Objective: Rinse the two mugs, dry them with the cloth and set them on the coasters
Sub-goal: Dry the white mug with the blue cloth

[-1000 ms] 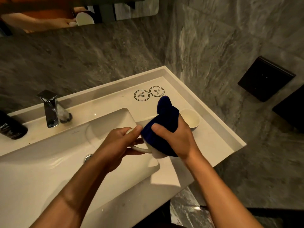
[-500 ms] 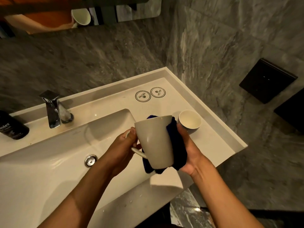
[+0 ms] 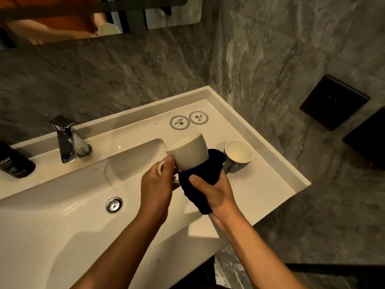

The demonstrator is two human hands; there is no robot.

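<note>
We are at the drying step for the first mug. Our left hand [image 3: 155,185] grips the white mug [image 3: 190,152] by its handle, tilted above the sink [image 3: 62,215], while our right hand [image 3: 215,189] presses the dark blue cloth [image 3: 200,180] around the mug's lower part. The grey mug [image 3: 237,156] stands on the worktop [image 3: 260,184], just beside the cloth, not yet on a coaster. Both coasters [image 3: 188,120] lie bare near the back wall. Next, we judge, the white mug needs releasing from the cloth and setting upright on one coaster.
</note>
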